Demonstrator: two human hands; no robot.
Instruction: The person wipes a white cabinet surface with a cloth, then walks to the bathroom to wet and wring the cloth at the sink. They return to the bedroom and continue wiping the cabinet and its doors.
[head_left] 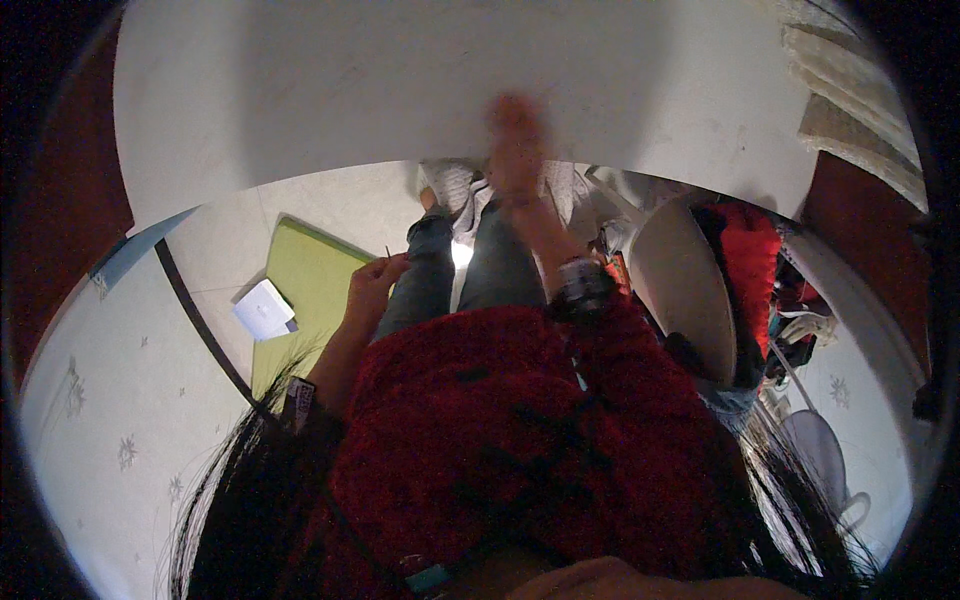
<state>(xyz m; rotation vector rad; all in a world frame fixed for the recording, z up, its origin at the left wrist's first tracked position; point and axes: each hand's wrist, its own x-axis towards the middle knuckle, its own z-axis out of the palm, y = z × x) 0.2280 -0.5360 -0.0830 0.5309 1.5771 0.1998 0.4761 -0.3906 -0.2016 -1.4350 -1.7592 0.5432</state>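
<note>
My right hand (pixel 515 145) is stretched forward over the white tabletop (pixel 330 90), past its near edge. Motion smears its fingers, so I cannot see whether they hold anything. A dark wristband (pixel 583 283) is on that wrist. Beside my left thigh, below the table's edge, my left hand (pixel 375 283) is closed in a pinch. A short, thin dark stick-like thing (pixel 388 252) pokes up from its fingertips; its kind is too small to make out.
On the floor at left lies a flat green panel (pixel 305 260) with a small white box (pixel 263 310) by it. At right stand a pale rounded seat or board (pixel 675 280) and red cloth (pixel 748 270). Folded cream cloth (pixel 855 85) lies at the table's far right.
</note>
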